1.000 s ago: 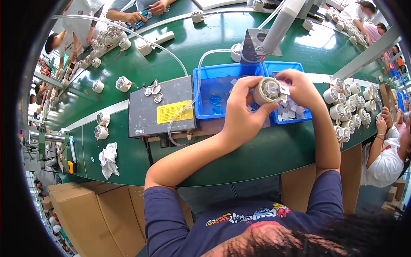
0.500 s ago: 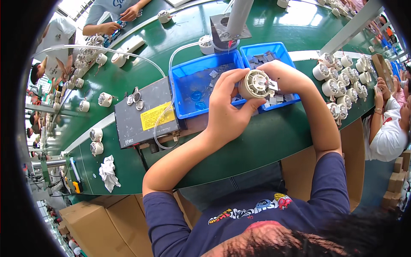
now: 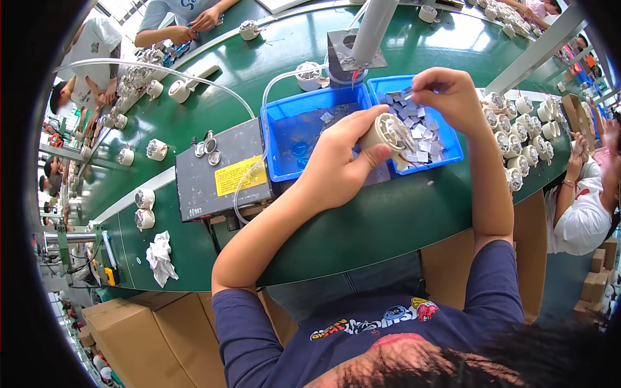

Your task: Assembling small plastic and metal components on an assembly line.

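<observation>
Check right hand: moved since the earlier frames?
Yes: judged against the right blue bin, the right hand has moved toward the bin's far edge, away from the white cylindrical housing in the left hand.

A glossy green bench top [image 3: 381, 223] is crossed by a pale strip [image 3: 166, 176]. At its left, two white round parts [image 3: 144, 198] and a crumpled white cloth [image 3: 162, 258] are seen lying. A dark control box [image 3: 220, 155] is set beside a larger blue bin [image 3: 279, 139], next to which a smaller blue bin [image 3: 389, 85] is placed. At the right, similar white parts [image 3: 514, 180] are gathered in a cluster
</observation>
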The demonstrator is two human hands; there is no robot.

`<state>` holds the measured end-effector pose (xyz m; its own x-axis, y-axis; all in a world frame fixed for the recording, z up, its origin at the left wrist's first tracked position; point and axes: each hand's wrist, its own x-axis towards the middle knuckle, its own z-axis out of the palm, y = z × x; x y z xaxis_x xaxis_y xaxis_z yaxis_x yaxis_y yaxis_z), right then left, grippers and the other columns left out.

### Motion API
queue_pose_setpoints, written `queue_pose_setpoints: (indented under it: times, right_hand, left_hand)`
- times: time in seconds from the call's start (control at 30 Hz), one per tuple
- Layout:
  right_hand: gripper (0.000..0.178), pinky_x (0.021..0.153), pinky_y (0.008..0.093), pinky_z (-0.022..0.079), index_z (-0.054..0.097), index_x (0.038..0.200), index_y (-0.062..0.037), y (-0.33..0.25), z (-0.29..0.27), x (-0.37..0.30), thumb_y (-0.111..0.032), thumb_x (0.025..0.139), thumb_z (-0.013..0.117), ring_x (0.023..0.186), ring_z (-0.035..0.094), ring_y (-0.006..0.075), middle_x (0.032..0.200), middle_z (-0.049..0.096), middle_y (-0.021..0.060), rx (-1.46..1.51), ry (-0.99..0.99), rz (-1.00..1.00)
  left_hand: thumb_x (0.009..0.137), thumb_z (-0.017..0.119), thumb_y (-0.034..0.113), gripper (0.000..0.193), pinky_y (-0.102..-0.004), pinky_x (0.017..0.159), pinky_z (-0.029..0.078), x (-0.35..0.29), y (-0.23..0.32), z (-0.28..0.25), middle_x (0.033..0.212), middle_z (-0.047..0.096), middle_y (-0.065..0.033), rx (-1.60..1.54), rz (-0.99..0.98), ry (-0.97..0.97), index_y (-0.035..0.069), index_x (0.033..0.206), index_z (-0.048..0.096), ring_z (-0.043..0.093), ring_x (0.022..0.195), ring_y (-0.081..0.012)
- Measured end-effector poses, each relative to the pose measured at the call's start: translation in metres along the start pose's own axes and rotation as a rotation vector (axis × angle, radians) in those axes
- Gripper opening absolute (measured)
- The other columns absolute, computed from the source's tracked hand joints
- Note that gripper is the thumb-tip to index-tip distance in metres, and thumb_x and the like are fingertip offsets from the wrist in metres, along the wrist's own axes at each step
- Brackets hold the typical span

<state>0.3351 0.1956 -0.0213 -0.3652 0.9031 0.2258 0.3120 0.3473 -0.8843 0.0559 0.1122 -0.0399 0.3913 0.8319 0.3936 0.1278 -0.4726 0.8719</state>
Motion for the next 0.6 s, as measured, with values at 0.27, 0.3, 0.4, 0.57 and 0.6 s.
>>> queue_pose_setpoints:
  times: [0.27, 0.3, 0.4, 0.57, 0.6]
  right_hand:
    - [0.019, 0.080, 0.0288, 0.065, 0.081, 0.096, 0.0055, -0.014, 0.014, -0.012, 0.013, 0.080, 0.088, 0.089, 0.076, 0.0172, 0.101, 0.079, 0.0133, 0.352, -0.196, -0.230]
    - [0.019, 0.079, 0.0283, 0.065, 0.081, 0.095, 0.0053, -0.016, 0.017, -0.012, 0.013, 0.079, 0.088, 0.088, 0.076, 0.0172, 0.099, 0.079, 0.0133, 0.333, -0.214, -0.258]
    - [0.019, 0.082, 0.0306, 0.062, 0.082, 0.094, 0.0024, -0.018, 0.028, -0.012, 0.010, 0.078, 0.090, 0.091, 0.075, 0.0186, 0.096, 0.078, 0.0117, 0.329, -0.231, -0.253]
    - [0.023, 0.096, 0.0363, 0.054, 0.081, 0.094, -0.0017, -0.013, 0.031, -0.008, 0.003, 0.076, 0.095, 0.107, 0.067, 0.0216, 0.114, 0.073, 0.0090, 0.343, -0.277, -0.326]
    - [0.036, 0.101, 0.0370, 0.050, 0.080, 0.108, -0.0014, 0.000, 0.028, -0.006, -0.011, 0.078, 0.099, 0.116, 0.063, 0.0217, 0.124, 0.070, 0.0111, 0.414, -0.368, -0.299]
  left_hand:
    - [0.107, 0.065, 0.018, 0.045, -0.0433, 0.109, 0.051, 0.001, 0.003, -0.004, 0.134, 0.070, -0.0247, -0.137, -0.078, -0.123, -0.005, 0.146, 0.061, 0.068, 0.122, -0.0398]
    - [0.107, 0.065, 0.018, 0.045, -0.0433, 0.109, 0.051, 0.001, 0.002, -0.002, 0.134, 0.070, -0.0247, -0.137, -0.078, -0.124, -0.005, 0.146, 0.061, 0.068, 0.122, -0.0398]
    - [0.107, 0.065, 0.018, 0.046, -0.0437, 0.108, 0.051, -0.001, -0.002, 0.000, 0.132, 0.070, -0.0249, -0.180, -0.102, -0.137, -0.006, 0.146, 0.061, 0.068, 0.121, -0.0400]
    - [0.113, 0.065, 0.028, 0.053, -0.0360, 0.109, 0.050, 0.002, 0.003, -0.005, 0.134, 0.068, -0.0141, -0.063, -0.068, -0.219, -0.006, 0.152, 0.057, 0.064, 0.123, -0.0215]
    - [0.113, 0.065, 0.028, 0.053, -0.0360, 0.109, 0.050, 0.003, 0.002, -0.004, 0.134, 0.068, -0.0141, -0.062, -0.064, -0.225, -0.006, 0.152, 0.057, 0.064, 0.123, -0.0215]
